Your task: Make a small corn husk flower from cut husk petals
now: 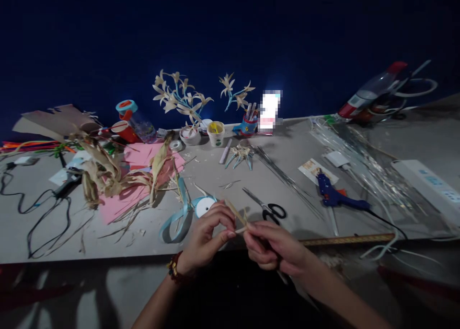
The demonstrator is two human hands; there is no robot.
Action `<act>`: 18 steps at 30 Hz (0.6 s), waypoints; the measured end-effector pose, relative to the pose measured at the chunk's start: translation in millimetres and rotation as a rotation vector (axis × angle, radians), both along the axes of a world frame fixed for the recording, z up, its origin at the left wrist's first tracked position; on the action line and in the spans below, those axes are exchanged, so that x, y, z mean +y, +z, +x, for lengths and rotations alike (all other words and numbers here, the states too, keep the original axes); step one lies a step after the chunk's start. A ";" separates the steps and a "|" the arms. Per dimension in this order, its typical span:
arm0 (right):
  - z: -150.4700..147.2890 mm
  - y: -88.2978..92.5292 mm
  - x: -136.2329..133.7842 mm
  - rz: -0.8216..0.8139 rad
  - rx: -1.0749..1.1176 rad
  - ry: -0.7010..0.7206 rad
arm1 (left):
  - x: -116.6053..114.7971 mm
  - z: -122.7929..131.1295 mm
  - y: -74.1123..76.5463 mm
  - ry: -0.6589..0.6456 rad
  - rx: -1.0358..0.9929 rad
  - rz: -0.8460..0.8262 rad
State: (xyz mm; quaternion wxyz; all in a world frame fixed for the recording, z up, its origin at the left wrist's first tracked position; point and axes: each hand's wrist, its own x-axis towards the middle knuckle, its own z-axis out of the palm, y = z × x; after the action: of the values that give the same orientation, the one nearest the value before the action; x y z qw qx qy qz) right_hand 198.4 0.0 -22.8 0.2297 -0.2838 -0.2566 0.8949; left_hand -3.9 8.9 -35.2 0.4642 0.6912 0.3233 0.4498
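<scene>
Both my hands meet at the near edge of the grey table (pixel 215 175). My left hand (pixel 208 238) pinches a narrow dried husk strip (pixel 235 213) between thumb and fingertips. My right hand (pixel 273 247) is closed round the other end of the same strip, fingers curled. The strip rises a little to the upper left between them. Just beyond my left hand lies a roll of light-blue ribbon (pixel 196 209) with a loose tail. Black-handled scissors (pixel 268 208) lie just beyond my right hand.
Dried husks (pixel 108 170) lie on pink paper (pixel 143 170) at left, with black cables (pixel 39 209). A blue glue gun (pixel 334 197), thin wires (pixel 283 175), a wooden ruler (pixel 348 239) and a white power strip (pixel 427 185) are at right. Small cups (pixel 215 133) and husk flowers (pixel 183 99) stand at the back.
</scene>
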 end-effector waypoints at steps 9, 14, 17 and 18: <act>-10.6 -2.2 -7.7 0.506 -0.414 -0.071 | 1.7 -0.2 -3.4 0.038 0.003 0.004; -11.2 0.4 -5.3 0.458 -0.413 -0.072 | -0.1 -1.5 -2.1 0.015 0.022 0.016; -5.4 3.0 -1.6 0.278 -0.281 -0.081 | -0.7 -2.9 -1.0 0.007 0.020 0.029; -2.6 3.2 -0.2 0.213 -0.222 -0.086 | -0.5 -3.4 -0.9 0.006 0.017 0.033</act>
State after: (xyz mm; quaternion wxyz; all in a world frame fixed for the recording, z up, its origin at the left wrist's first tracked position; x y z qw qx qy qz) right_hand 195.8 -0.1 -19.6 0.2670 -0.3658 -0.3615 0.8150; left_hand -7.4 8.4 -36.2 0.4486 0.7014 0.3220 0.4507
